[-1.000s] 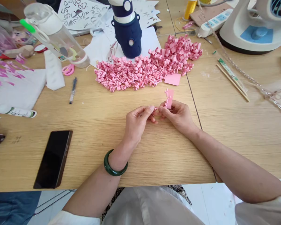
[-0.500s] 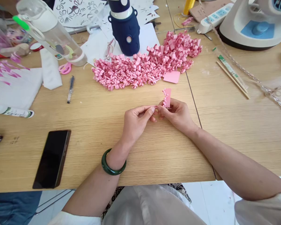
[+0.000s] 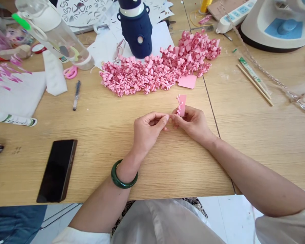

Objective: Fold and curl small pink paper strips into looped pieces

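My right hand (image 3: 191, 124) is closed on a small piece of fringed pink paper (image 3: 183, 104), which stands upright above the thumb. Tiny curls run down the paper's left edge. Thumb and fingers of my left hand (image 3: 150, 128) pinch at the paper's lower left, their tips almost touching my right thumb. The bit of paper between those tips is mostly hidden. Just beyond my hands lies a flat pink paper square (image 3: 187, 81), against a long heap of curled pink paper strips (image 3: 147, 73).
A navy bottle (image 3: 137, 32) stands behind the heap, with a clear bottle (image 3: 68, 47) to its left. A phone (image 3: 57, 171), a pen (image 3: 76, 95) and pink scissors (image 3: 70, 72) lie at left. Chopsticks (image 3: 255, 84), a power strip (image 3: 235, 17) and a white appliance (image 3: 274, 30) are at right.
The view has shifted slightly. My left fingertips have closed in at the paper's edge, and the pink strip that showed there is now barely visible. My right hand keeps its hold.
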The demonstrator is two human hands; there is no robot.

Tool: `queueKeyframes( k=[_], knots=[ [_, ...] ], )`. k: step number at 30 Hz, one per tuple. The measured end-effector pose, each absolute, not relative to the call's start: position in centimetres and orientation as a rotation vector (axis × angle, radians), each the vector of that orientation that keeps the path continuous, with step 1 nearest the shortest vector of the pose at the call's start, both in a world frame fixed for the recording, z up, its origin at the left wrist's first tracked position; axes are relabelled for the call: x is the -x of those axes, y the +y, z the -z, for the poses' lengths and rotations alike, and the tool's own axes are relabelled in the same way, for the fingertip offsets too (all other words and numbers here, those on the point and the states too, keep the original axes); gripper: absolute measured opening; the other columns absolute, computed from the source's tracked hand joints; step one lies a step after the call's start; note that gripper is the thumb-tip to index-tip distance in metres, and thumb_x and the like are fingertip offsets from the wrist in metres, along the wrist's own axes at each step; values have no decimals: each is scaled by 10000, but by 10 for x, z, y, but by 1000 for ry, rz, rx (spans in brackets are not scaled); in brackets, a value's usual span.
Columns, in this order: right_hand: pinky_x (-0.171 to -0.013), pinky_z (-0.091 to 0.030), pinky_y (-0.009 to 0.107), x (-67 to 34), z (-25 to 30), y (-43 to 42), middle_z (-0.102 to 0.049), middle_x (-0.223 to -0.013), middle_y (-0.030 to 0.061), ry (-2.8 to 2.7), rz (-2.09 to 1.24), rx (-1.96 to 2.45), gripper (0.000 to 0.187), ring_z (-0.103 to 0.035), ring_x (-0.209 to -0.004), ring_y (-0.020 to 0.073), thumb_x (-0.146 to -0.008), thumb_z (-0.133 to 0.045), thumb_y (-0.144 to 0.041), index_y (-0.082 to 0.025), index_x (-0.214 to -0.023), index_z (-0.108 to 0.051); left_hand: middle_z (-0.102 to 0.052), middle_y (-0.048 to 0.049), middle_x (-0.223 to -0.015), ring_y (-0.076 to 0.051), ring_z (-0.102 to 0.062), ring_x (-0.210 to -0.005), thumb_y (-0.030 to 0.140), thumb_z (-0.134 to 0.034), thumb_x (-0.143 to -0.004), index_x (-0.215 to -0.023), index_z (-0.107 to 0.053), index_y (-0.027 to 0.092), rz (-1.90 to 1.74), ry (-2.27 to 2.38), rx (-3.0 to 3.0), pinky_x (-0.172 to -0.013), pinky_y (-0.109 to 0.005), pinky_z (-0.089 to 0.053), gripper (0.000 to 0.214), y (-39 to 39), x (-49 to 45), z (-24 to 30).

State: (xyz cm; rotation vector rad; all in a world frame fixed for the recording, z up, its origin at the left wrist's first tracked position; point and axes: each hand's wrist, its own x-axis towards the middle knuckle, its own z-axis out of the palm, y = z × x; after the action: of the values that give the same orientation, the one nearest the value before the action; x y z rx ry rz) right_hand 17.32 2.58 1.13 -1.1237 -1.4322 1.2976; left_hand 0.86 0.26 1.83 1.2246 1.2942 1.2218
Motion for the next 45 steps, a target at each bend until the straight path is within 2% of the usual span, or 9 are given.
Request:
queueKeyframes(
  k=[11, 18, 24, 33, 45],
  knots=[
    [-551, -474, 251, -174, -12, 25, -658, -737, 4, -1409, -1309, 1146, 277, -573, -602, 114, -828, -786, -424, -182, -790, -658, -773, -29, -743, -111, -650, -536, 289, -726, -798, -806, -794, 160, -1198, 1352, -1198, -557, -235, -579, 146, 4, -10, -17],
    [-562, -530, 256, -173, -15, 25, -618, -723, -6, -1347, -1354, 1103, 353, -570, -610, 115, -809, -806, -488, -190, -756, -625, -786, -45, -789, -121, -684, -591, 387, -691, -888, -860, -821, 159, -1212, 1331, -1133, -655, -251, -592, 264, 3, -8, -18],
    [-549, -511, 254, -173, -14, 25, -627, -719, -7, -1383, -1332, 1130, 385, -565, -591, 111, -801, -814, -527, -195, -766, -623, -758, -16, -737, -110, -659, -557, 369, -832, -762, -786, -788, 160, -1213, 1313, -1151, -585, -238, -596, 215, 3, -10, -20],
    [-569, -499, 263, -172, -7, 25, -634, -719, 2, -1480, -1277, 1122, 347, -562, -621, 123, -830, -781, -501, -183, -774, -654, -722, 9, -660, -90, -627, -515, 200, -725, -711, -692, -752, 170, -1217, 1369, -1131, -557, -222, -609, 45, 2, -14, -21],
    [-590, -527, 276, -173, -10, 22, -652, -741, 14, -1493, -1283, 1134, 336, -587, -653, 139, -853, -760, -498, -189, -771, -655, -664, 29, -587, -89, -597, -457, 199, -710, -717, -701, -750, 159, -1188, 1386, -1107, -492, -226, -599, 59, 2, -15, -23]
  ],
)
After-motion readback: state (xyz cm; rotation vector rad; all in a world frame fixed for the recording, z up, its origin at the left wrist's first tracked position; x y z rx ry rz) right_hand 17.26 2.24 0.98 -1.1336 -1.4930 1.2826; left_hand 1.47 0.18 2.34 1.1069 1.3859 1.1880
